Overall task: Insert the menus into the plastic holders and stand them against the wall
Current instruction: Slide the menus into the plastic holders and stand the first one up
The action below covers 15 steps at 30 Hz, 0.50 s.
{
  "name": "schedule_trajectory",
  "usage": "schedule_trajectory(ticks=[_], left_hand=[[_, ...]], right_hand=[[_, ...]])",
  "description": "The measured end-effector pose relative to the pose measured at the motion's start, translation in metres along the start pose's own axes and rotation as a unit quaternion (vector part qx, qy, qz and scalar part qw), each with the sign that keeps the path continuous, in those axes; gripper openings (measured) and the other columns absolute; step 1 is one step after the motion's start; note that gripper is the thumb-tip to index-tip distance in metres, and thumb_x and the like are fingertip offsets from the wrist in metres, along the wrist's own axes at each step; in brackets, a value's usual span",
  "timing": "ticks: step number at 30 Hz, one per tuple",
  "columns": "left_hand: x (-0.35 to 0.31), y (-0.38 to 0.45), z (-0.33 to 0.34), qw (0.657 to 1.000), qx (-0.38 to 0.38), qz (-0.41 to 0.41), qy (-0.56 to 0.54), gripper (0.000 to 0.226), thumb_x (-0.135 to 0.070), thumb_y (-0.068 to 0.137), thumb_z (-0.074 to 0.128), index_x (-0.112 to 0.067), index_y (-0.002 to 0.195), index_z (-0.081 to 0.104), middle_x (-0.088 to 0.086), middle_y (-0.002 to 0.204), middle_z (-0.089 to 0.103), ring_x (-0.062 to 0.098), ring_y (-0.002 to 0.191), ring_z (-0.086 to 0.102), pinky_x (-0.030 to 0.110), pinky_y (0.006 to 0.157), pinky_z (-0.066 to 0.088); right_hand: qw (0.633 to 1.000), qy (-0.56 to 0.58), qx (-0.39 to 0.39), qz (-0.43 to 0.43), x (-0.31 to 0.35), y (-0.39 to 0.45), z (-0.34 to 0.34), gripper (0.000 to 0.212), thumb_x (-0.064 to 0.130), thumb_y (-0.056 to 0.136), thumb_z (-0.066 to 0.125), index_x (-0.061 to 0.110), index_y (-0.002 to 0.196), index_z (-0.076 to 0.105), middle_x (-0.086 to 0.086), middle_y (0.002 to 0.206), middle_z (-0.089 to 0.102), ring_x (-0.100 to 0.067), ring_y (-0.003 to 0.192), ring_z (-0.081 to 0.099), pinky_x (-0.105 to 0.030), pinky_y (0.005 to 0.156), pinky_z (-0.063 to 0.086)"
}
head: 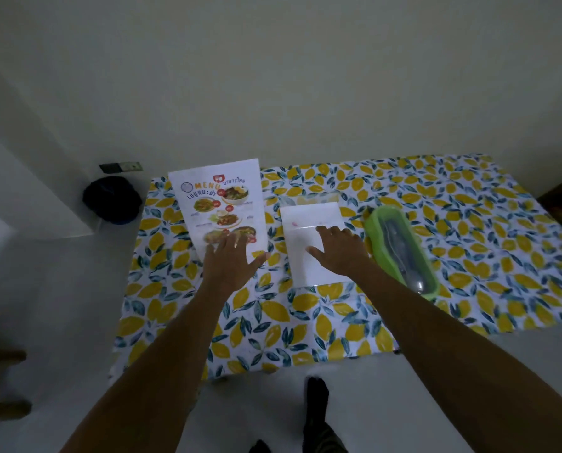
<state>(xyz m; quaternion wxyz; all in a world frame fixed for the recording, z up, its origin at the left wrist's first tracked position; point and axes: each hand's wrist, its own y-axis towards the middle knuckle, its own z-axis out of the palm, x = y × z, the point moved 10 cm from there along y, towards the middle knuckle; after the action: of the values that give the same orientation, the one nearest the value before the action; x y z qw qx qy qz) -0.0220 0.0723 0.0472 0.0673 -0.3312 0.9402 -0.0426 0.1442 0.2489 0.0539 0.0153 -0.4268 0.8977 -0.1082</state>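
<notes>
A: What does the left hand (232, 256) hide?
B: The printed menu (219, 204)'s near edge, under its spread fingers.
A: And the right hand (338, 251)?
B: It covers the white sheet (309, 223)'s right side; the clear holder (317, 198) beyond its fingertips is too faint to outline.

So that's one printed menu (219, 207), one blank white sheet (312, 246), one green cutlery box (400, 246), two hands.

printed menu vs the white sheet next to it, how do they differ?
The printed menu shows colour food photos and the word MENU; the white sheet shows a nearly blank face. The printed menu reaches the table's far edge by the wall; the white sheet lies nearer mid-table, beside the green cutlery box. The left hand rests on the printed menu, the right hand on the white sheet. Both lie flat on the lemon-print tablecloth.
</notes>
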Motion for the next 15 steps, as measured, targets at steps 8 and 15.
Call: schedule_trajectory(ticks=[8, 15], left_hand=[[-0.079, 0.03, 0.044, 0.999, 0.046, 0.026, -0.014, 0.096, -0.084, 0.081, 0.017, -0.018, 0.149, 0.029, 0.008, 0.158, 0.028, 0.028, 0.144, 0.025, 0.057, 0.112, 0.022], [-0.111, 0.063, 0.085, 0.997, 0.076, -0.014, 0.008, 0.09, -0.083, 0.083, 0.021, -0.021, 0.147, 0.029, 0.016, 0.15, 0.038, 0.036, 0.131, 0.042, 0.053, 0.105, 0.035]], right_hand=[[0.998, 0.032, 0.033, 0.031, -0.079, 0.004, 0.041, 0.07, 0.064, 0.092, 0.038, 0.018, 0.145, 0.033, -0.017, 0.139, 0.05, -0.04, 0.125, 0.05, -0.051, 0.099, 0.044], [0.994, 0.056, 0.094, 0.022, -0.127, 0.041, 0.093, 0.066, 0.06, 0.092, 0.042, 0.016, 0.141, 0.035, -0.018, 0.138, 0.048, -0.041, 0.128, 0.046, -0.054, 0.099, 0.044]])
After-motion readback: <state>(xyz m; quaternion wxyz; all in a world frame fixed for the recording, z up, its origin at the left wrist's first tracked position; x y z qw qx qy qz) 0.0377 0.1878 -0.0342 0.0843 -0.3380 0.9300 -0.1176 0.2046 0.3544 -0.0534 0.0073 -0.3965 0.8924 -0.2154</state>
